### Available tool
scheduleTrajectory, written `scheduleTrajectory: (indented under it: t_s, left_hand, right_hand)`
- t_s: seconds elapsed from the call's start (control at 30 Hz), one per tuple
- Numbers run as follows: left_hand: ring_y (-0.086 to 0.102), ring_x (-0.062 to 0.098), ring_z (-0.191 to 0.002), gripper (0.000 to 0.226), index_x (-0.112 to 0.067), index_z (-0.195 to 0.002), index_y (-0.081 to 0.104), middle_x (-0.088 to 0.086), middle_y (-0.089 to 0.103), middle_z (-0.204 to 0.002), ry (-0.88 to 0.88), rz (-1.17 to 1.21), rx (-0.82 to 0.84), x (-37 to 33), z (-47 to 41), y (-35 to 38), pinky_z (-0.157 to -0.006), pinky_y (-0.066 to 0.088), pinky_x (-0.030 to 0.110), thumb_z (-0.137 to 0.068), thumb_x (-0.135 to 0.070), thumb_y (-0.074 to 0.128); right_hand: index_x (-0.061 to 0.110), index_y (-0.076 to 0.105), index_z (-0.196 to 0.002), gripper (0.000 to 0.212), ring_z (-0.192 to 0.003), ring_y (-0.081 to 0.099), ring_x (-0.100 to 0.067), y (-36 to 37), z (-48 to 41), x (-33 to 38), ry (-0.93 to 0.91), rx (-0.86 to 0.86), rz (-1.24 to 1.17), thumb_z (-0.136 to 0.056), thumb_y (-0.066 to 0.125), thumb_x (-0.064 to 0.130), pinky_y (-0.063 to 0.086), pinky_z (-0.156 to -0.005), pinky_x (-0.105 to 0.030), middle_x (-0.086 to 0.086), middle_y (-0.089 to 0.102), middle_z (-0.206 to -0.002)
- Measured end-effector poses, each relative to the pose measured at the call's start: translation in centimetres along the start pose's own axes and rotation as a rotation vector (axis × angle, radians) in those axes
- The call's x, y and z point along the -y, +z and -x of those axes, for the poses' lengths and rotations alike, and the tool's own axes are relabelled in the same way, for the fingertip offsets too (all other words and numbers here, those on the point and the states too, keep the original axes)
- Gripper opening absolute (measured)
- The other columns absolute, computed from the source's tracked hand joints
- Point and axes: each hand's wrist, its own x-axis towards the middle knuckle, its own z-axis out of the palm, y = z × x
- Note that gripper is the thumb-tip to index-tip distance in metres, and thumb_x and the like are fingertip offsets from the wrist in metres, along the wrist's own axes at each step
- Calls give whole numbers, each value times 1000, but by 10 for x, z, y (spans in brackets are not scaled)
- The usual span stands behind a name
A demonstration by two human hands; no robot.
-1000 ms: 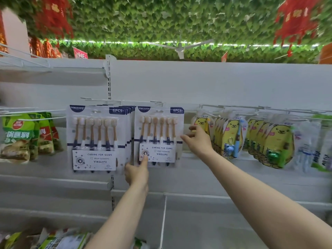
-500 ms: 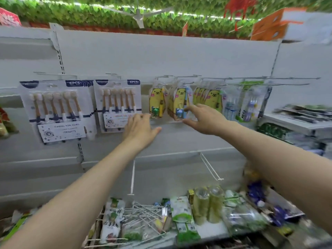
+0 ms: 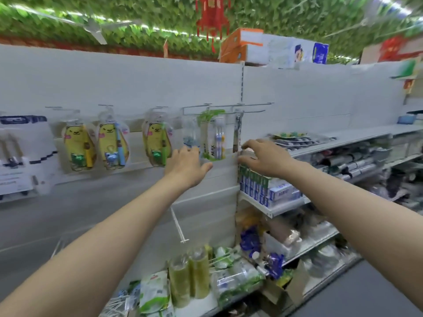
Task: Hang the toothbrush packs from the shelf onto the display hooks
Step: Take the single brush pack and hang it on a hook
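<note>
Nearest to the camera, on the low shelf [image 3: 199, 310], green-labelled pouches [image 3: 155, 291] and two greenish cylinders [image 3: 190, 275] are seen lying together. Above them both bare forearms are stretched towards the white back panel [image 3: 114, 88]. The left hand [image 3: 186, 164] is held flat with fingers straight and thumb spread, nothing being gripped; its fingertips are laid at the lower edge of a clear toothbrush pack [image 3: 190, 136], just beside a green-and-white toothbrush pack [image 3: 212, 140]. The right hand [image 3: 263, 159] is arched, its fingers bent down at the foot of a thin pack [image 3: 238, 131] seen edge-on; whether anything is pinched cannot be told through the blur. Just below that hand blue-and-green toothpaste boxes [image 3: 274, 191] are stacked. These packs are hung on wire display hooks [image 3: 229, 108], with three yellow bear packs [image 3: 77, 147] further left. On the side shelf [image 3: 343, 143] to the right flat packs [image 3: 297, 138] are laid. Farthest off, cartons [image 3: 247, 44] are stood on the unit's top under a leafy ceiling [image 3: 114, 19].
</note>
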Motion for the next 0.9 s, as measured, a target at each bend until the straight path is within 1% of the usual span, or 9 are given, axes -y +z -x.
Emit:
scheduleTrajectory:
  t_s: [0.13, 0.2, 0.27, 0.37, 0.47, 0.57, 0.67, 0.8, 0.9]
  left_hand:
    - [41, 34, -132, 64, -15, -139, 48, 13, 47, -141, 43, 108, 38, -94, -51, 31, -102, 44, 49, -94, -59, 49]
    - [43, 33, -131, 65, -15, -138, 50, 12, 50, -140, 64, 145, 26, -135, -76, 47, -104, 43, 48, -93, -61, 50]
    - [47, 31, -127, 64, -16, -136, 52, 10, 53, -137, 91, 159, 19, -168, -100, 65, -102, 44, 47, -91, -62, 49]
    - [49, 30, -125, 64, -17, -136, 51, 9, 54, -136, 117, 154, 60, -207, -132, 92, -100, 46, 46, -91, -62, 47]
    - [48, 32, -126, 65, -15, -137, 49, 11, 53, -137, 127, 133, 72, -239, -163, 119, -101, 45, 46, -92, -62, 47]
    - [46, 33, -127, 66, -14, -137, 49, 13, 51, -137, 139, 128, 79, -269, -196, 146, -102, 44, 47, -93, -62, 46]
    - [45, 34, -127, 64, -16, -137, 49, 12, 51, -137, 141, 147, 88, -300, -231, 179, -100, 45, 47, -92, -63, 48]
    - [53, 32, -118, 62, -18, -126, 57, 8, 59, -129, 146, 208, 95, -339, -296, 225, -94, 49, 47, -89, -66, 48]
    - [62, 33, -104, 66, -15, -128, 55, 9, 60, -126, 118, 242, 69, -370, -353, 250, -89, 53, 47, -89, -67, 46]
  right_hand:
    - [18, 46, -141, 58, -127, 50, -26, -23, -5, -105, 70, 8, 19, -97, 48, 56, 43, -101, -40, -6, 53, -141]
    - [16, 46, -142, 59, -125, 52, -27, -33, -11, -153, 95, -1, 42, -97, 49, 54, 43, -100, -39, -8, 55, -139]
    - [15, 48, -141, 62, -123, 53, -29, -39, -18, -194, 124, -17, 64, -96, 48, 57, 44, -99, -40, -9, 56, -137]
    - [11, 48, -140, 63, -124, 52, -30, -32, -25, -250, 146, 5, 54, -96, 50, 56, 44, -100, -40, -11, 56, -137]
    - [13, 45, -143, 62, -128, 49, -28, -18, -31, -304, 176, 35, 31, -97, 50, 54, 43, -105, -42, -10, 52, -142]
    - [16, 45, -144, 62, -126, 52, -26, -2, -43, -355, 202, 33, 24, -97, 50, 54, 47, -102, -44, -6, 50, -145]
    - [18, 44, -144, 62, -126, 53, -27, 15, -62, -407, 233, 28, 20, -95, 51, 55, 47, -100, -42, -8, 52, -144]
    - [19, 50, -139, 57, -123, 54, -25, 29, -99, -478, 227, 19, 27, -95, 52, 54, 46, -101, -42, -6, 56, -139]
    - [18, 51, -138, 54, -123, 53, -23, 29, -138, -532, 230, 2, 19, -96, 51, 53, 45, -102, -40, -5, 55, -138]
